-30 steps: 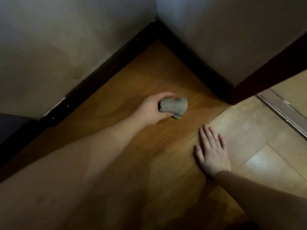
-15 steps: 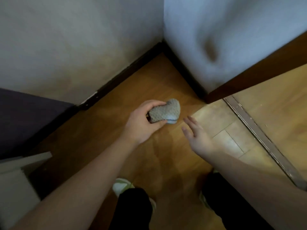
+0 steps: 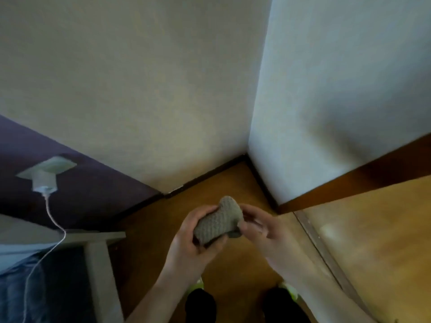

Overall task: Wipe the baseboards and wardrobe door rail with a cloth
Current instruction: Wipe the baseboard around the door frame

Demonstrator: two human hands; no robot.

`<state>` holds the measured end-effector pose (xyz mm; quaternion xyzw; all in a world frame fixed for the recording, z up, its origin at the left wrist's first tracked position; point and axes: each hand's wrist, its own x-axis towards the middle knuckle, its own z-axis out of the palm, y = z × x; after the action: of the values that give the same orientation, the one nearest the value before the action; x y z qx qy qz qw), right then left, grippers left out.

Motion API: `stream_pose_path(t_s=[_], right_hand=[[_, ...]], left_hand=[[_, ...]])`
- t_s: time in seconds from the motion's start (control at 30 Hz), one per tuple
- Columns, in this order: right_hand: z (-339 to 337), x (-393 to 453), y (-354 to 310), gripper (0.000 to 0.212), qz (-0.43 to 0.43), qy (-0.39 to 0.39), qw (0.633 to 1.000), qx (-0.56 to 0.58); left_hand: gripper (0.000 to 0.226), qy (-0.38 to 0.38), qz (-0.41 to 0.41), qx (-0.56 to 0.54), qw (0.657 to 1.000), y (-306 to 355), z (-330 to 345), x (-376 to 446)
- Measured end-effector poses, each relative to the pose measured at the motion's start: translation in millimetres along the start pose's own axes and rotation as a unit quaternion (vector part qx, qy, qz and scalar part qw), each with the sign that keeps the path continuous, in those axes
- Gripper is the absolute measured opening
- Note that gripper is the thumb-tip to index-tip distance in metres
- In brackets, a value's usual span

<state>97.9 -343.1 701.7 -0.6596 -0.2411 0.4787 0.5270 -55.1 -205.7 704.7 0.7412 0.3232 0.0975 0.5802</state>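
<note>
A bunched grey knitted cloth (image 3: 218, 221) is held up in front of me above the wooden floor. My left hand (image 3: 190, 238) grips it from below and the left, fingers curled round it. My right hand (image 3: 261, 226) takes hold of its right end, thumb and fingers closing on the fabric. The dark baseboard (image 3: 205, 177) runs along the foot of the beige wall into the corner and on along the pale wall (image 3: 261, 183). A metal door rail (image 3: 326, 250) lies in the floor on the right.
A brown door frame edge (image 3: 354, 183) slants across the right. At left, a white wall socket with a plugged adapter (image 3: 45, 176) and its cable, a pale furniture frame (image 3: 98, 264) and blue fabric. My feet in dark trousers (image 3: 200, 304) stand below.
I rose from a crouch; the view lifted away from the floor. My right hand left the floor and came up onto the cloth, which my left hand raised.
</note>
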Motion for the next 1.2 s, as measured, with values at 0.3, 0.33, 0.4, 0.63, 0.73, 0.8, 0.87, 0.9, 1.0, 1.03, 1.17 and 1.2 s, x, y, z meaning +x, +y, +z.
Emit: stream_pose_path(t_s=[0.3, 0.33, 0.4, 0.63, 0.73, 0.8, 0.87, 0.9, 1.0, 1.03, 1.17, 1.2], right_hand=[[32, -29, -106, 0.035, -0.046, 0.053, 0.992, -0.109], [41, -33, -110, 0.035, -0.046, 0.066, 0.990, -0.117], [57, -41, -117, 0.032, -0.043, 0.094, 0.985, -0.141], [105, -89, -125, 0.026, -0.022, 0.178, 0.973, -0.147], [125, -115, -124, 0.029, -0.024, 0.234, 0.962, -0.140], [132, -133, -123, 0.042, -0.028, 0.268, 0.955, -0.123], [137, -154, -122, 0.056, -0.032, 0.269, 0.958, -0.093], [138, -164, -122, 0.058, -0.038, 0.263, 0.961, -0.081], [139, -200, -119, 0.052, -0.059, 0.264, 0.959, -0.080], [140, -212, -116, 0.050, -0.060, 0.275, 0.956, -0.081], [145, -268, -95, 0.024, -0.079, 0.326, 0.942, -0.024], [149, -284, -88, 0.020, -0.087, 0.345, 0.935, -0.011]], left_hand=[[0.022, 0.020, -0.030, -0.163, 0.986, 70, -52, -21], [0.026, 0.007, -0.030, -0.152, 0.988, 71, -59, -22], [0.040, -0.025, -0.030, -0.137, 0.990, 74, -76, -26], [0.063, -0.231, -0.014, 0.015, 0.973, 76, -130, -46], [0.059, -0.272, -0.022, 0.004, 0.962, 80, -128, -56], [0.058, -0.297, -0.019, 0.002, 0.955, 85, -124, -63], [0.059, -0.338, -0.002, 0.003, 0.941, 95, -119, -70], [0.060, -0.362, 0.009, 0.002, 0.932, 101, -115, -75], [0.059, -0.410, 0.052, 0.013, 0.910, 120, -102, -89], [0.060, -0.415, 0.069, 0.020, 0.907, 125, -98, -95], [0.057, -0.437, 0.117, 0.047, 0.890, 133, -75, -123], [0.053, -0.455, 0.106, 0.040, 0.883, 134, -66, -134]])
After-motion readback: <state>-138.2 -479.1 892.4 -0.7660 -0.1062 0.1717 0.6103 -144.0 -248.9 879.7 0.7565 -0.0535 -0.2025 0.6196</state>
